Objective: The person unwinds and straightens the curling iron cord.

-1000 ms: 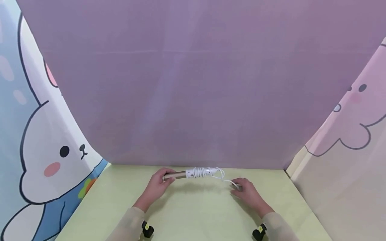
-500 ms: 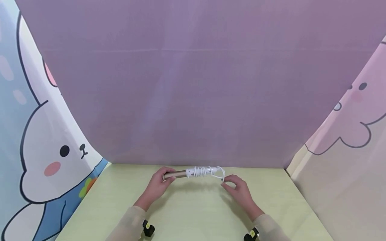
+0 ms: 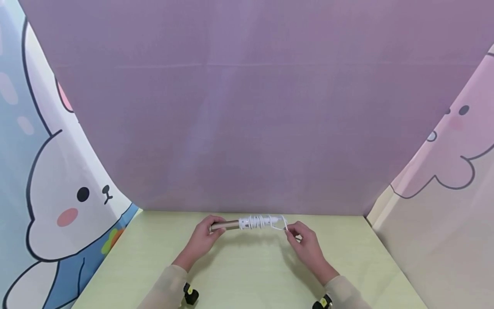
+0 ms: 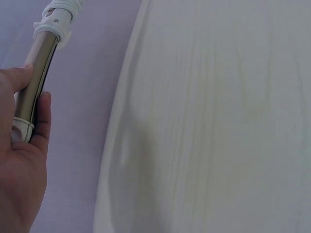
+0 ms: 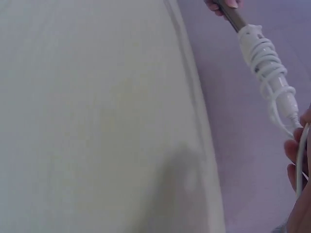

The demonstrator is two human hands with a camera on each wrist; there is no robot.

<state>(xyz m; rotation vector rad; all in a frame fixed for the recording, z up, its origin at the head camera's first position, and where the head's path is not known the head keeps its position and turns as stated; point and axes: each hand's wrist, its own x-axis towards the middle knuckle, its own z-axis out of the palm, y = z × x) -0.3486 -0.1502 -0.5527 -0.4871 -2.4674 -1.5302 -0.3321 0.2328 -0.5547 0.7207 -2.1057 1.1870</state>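
Observation:
A hair straightener [image 3: 245, 223] with a gold barrel [image 4: 38, 68] and white handle is held level near the table's far edge. My left hand [image 3: 203, 236] grips the gold barrel near its tip, thumb on one side and fingers on the other. White cord [image 5: 268, 65] is wound in several turns round the handle, with a loose loop at the handle's end. Beside that loop, my right hand [image 3: 307, 245] pinches the cord between thumb and fingers. A stretch of cord runs over this hand's fingers [image 5: 290, 149] in the right wrist view. The cord's far end is mostly hidden in the hand.
Below the hands lies the pale yellow-green tabletop [image 3: 247, 274]. A purple cloth [image 3: 247, 128] hangs behind its far edge. Printed cloth walls stand at the left [image 3: 58, 193] and right [image 3: 444, 206]. Each wrist wears a small black camera mount [image 3: 191, 295].
My right hand has moved left with the cord, up to the loop at the handle's end, shortening the loose stretch. The left hand keeps its grip, nearly still.

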